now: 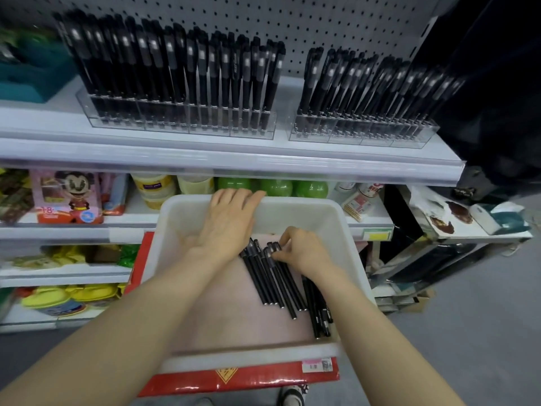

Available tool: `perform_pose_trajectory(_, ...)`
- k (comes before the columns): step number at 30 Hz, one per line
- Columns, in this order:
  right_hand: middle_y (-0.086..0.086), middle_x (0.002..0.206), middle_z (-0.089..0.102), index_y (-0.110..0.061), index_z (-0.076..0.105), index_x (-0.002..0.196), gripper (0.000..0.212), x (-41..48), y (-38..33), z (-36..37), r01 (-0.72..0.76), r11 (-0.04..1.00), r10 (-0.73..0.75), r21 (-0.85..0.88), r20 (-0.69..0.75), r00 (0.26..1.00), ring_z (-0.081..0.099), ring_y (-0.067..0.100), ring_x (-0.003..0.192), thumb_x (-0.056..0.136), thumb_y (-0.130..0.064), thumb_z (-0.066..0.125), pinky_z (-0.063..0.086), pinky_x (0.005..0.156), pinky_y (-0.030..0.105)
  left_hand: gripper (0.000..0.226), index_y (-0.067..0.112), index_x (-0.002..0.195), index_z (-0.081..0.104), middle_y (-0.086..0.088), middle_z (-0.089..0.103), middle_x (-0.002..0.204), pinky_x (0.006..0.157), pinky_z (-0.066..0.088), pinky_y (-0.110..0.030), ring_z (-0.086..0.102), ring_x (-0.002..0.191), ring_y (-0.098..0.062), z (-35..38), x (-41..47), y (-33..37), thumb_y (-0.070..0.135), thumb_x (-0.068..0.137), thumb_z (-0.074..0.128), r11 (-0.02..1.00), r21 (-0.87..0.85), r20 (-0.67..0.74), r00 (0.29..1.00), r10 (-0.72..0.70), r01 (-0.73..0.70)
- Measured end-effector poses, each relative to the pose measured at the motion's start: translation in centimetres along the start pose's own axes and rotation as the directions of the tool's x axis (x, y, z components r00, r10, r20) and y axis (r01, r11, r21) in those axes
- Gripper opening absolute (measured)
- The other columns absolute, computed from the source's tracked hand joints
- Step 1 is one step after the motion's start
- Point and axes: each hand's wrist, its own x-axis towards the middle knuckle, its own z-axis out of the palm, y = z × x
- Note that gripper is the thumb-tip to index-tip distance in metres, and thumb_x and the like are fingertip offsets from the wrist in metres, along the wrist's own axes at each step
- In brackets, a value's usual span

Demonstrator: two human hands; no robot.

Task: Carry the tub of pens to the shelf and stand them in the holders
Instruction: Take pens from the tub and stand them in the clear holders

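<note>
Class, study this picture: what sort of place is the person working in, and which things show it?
Most likely a shop aisle: white shelving with a pegboard back, clear holders full of pens, and packaged goods with a price tag below.

Black pens [272,276], white tub [295,206], red box [234,380] beneath

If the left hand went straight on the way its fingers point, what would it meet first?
Probably the far rim of the tub; the left hand has its fingers at it, contact unclear.
</note>
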Motion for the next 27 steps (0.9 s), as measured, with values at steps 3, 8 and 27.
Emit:
perform_pose_trajectory(3,0.001,0.103,0.067,-0.016,0.064,0.112,0.04,-0.1,-0.2,-0.2,-0.008,0.998,0.002,0.062,0.09,0.996,0.062,0.019,0.1,0.077,-0.025,0.081,0.04,0.077,0.02,0.059,0.014,0.132,0.055,-0.007,0.059,0.109,0.094,0.032,-0.04,0.052,0.097,-0.03,0.0,0.1,0.0,0.014,0.075,0.071,1.0,-0.002,0.005,1.0,-0.009,0.009)
perform_pose_trajectory(8,0.0,0.093,0.069,-0.016,0.073,0.099,0.03,-0.3,-0.3,-0.1,-0.015,0.998,0.005,0.068,0.148,0.989,0.057,0.01,0.083,0.073,-0.026,0.083,0.04,0.073,0.016,0.059,0.015,0.134,0.054,-0.006,0.059,0.11,0.095,0.031,-0.04,0.053,0.098,-0.029,-0.1,0.1,0.1,0.015,0.077,0.071,1.0,-0.002,0.02,1.0,-0.022,0.022)
perform_pose_trajectory(27,0.005,0.079,0.071,-0.012,0.066,0.093,0.01,-0.7,-1.1,-13.1,0.293,0.835,-0.222,0.465,-0.202,0.954,0.07,0.018,0.074,0.093,-0.022,0.066,0.058,0.063,0.033,0.046,0.007,0.125,0.064,-0.012,0.061,0.122,0.083,0.057,-0.042,0.058,0.109,-0.03,-3.8,1.8,0.6,0.002,0.079,0.071,0.989,-0.138,0.004,0.998,0.059,-0.058)
